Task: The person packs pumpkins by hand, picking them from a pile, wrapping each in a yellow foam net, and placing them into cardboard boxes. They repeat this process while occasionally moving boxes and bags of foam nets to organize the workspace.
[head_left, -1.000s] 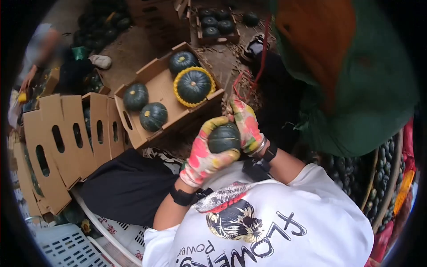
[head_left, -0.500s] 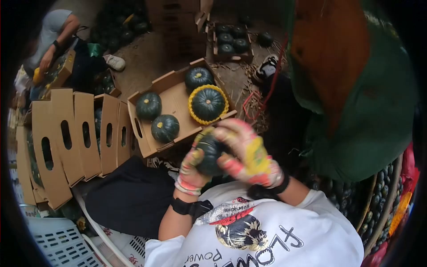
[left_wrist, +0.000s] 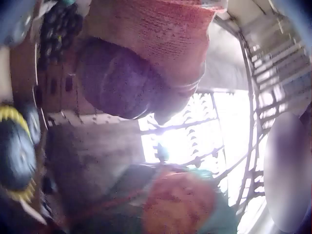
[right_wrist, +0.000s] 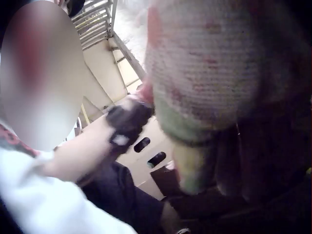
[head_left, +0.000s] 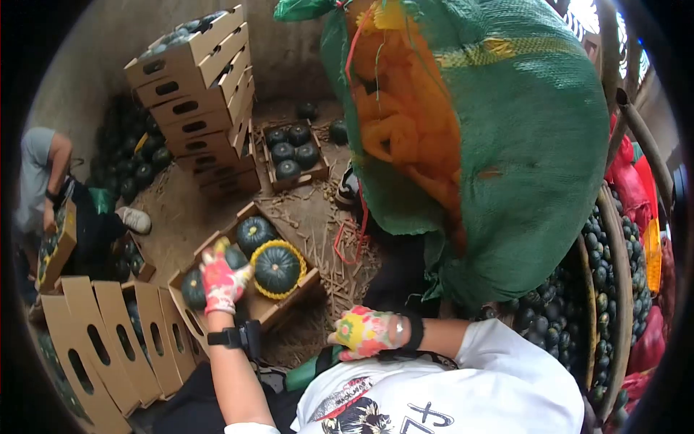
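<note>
My gloved left hand (head_left: 225, 278) reaches over the open cardboard box (head_left: 271, 316) and grips a dark green kabocha squash (head_left: 235, 257). The left wrist view shows that squash (left_wrist: 119, 80) under the glove's fingers. Inside the box, a squash with a yellow foam net (head_left: 278, 269) sits at the right, another squash (head_left: 254, 233) behind it, and a third squash (head_left: 194, 289) at the left end. My gloved right hand (head_left: 365, 333) stays low before my body, near a green piece (head_left: 303, 375) at my lap; its fingers (right_wrist: 190, 170) hang downward in the right wrist view.
Stacked cardboard boxes (head_left: 195, 108) rise at the back, beside a filled box of squash (head_left: 324, 171). Upright cartons (head_left: 108, 340) stand at the left. A big green sack (head_left: 520, 145) bulges at the right, above heaped squash (head_left: 538, 318). Another person (head_left: 43, 163) works far left.
Both hands held the squash together before. Now the left hand has carried it forward over the box, while the right hand has let go and drawn back. The head view has tilted up.
</note>
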`<action>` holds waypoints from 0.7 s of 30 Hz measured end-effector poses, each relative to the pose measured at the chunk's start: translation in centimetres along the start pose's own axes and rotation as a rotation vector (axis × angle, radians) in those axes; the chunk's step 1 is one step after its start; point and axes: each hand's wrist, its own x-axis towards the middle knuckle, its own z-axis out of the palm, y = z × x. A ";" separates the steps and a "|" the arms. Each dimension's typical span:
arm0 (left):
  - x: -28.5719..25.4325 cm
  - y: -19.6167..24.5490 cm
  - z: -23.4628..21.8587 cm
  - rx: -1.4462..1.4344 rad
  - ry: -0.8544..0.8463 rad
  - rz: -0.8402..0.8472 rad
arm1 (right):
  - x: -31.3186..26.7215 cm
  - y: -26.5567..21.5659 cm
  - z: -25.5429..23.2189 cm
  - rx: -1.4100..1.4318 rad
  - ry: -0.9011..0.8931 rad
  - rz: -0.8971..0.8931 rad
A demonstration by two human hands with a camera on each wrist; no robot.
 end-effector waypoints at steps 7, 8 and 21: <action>-3.0 1.2 -1.8 0.153 -0.169 0.136 | -5.1 6.0 -16.3 -0.273 1.366 0.335; -3.4 0.8 -1.5 0.204 -0.203 0.201 | -5.8 9.3 -16.8 -0.402 1.454 0.653; -9.9 0.2 -12.3 -1.139 -0.096 -0.015 | -0.5 -1.6 -10.1 0.422 1.193 0.155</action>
